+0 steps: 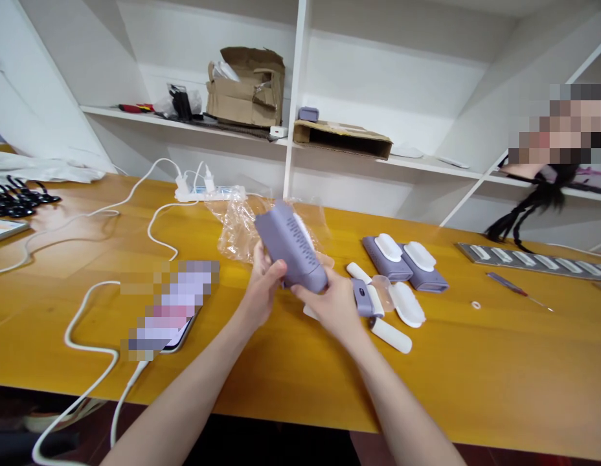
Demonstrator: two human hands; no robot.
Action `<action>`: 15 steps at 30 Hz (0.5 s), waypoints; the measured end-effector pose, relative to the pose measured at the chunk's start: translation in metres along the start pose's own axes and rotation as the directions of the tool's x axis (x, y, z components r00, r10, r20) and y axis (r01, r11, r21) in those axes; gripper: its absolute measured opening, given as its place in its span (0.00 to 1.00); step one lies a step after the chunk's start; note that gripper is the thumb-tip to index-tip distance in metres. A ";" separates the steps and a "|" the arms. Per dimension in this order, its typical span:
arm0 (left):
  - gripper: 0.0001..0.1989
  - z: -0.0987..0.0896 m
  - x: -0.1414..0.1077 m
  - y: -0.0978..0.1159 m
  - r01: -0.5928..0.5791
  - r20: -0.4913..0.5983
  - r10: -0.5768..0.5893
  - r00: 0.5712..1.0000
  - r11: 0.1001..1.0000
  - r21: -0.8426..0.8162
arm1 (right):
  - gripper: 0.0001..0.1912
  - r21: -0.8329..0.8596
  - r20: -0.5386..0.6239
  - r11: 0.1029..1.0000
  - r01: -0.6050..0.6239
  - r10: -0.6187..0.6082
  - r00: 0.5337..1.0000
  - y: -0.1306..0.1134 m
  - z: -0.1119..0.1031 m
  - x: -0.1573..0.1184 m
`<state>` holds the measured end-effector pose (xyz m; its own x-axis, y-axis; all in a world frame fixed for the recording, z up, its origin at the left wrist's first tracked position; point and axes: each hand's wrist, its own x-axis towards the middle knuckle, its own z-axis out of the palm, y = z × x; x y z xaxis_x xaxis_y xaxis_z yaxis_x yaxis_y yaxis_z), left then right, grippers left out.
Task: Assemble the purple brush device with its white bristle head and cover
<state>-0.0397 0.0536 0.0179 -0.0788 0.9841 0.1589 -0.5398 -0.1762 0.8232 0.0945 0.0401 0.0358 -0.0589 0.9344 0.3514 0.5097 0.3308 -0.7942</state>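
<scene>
A purple casing [291, 246] with rows of small holes is held up over the table, tilted, by both hands. My left hand [264, 281] grips its left side, thumb on the lower edge. Wrapped round its lower right end is my right hand [332, 301]. Beside my right hand lie a small purple part [362, 298], white cylinders [392, 335] and a white oval cover [408, 304]. Two more purple casings [386, 257] with white oval tops rest farther right. Behind the held casing is crumpled clear plastic [237, 226].
A phone [179, 310] with a white cable lies at left, near a power strip [210, 193]. On the right are a screwdriver [507, 283], a small ring [475, 305] and a grey tray [528, 259]. Shelves behind hold cardboard boxes [247, 90].
</scene>
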 end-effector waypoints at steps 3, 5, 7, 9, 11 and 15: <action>0.34 -0.002 0.003 0.015 0.036 0.149 -0.024 0.989 0.996 -0.079 | 0.12 0.522 0.132 0.829 -0.201 0.155 0.979 -0.001 -0.020 0.008; 0.33 -0.004 0.005 0.022 0.036 0.125 -0.026 0.992 0.996 -0.082 | 0.13 0.677 0.133 0.692 -0.252 0.221 0.966 -0.004 -0.032 0.011; 0.31 -0.005 0.006 0.027 0.012 0.061 -0.008 0.998 0.997 -0.072 | 0.11 0.754 0.074 0.625 -0.201 0.224 0.972 -0.008 -0.043 0.012; 0.28 -0.005 0.005 0.030 -0.020 -0.005 0.020 1.000 0.998 -0.060 | 0.08 0.789 0.025 0.597 -0.144 0.203 0.979 -0.010 -0.052 0.012; 0.26 -0.004 0.004 0.029 -0.051 -0.054 0.048 0.997 0.998 -0.048 | 0.07 0.795 0.030 0.589 -0.144 0.198 0.980 -0.009 -0.059 0.011; 0.24 -0.002 0.003 0.022 -0.030 -0.008 0.030 1.000 0.999 -0.029 | 0.11 0.758 0.172 0.587 -0.286 0.242 0.955 -0.002 -0.062 0.006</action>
<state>-0.0538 0.0529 0.0354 -0.1020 0.9785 0.1793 -0.5613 -0.2054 0.8017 0.1466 0.0372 0.0705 -0.0806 0.9951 0.0575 -0.3345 0.0273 -0.9420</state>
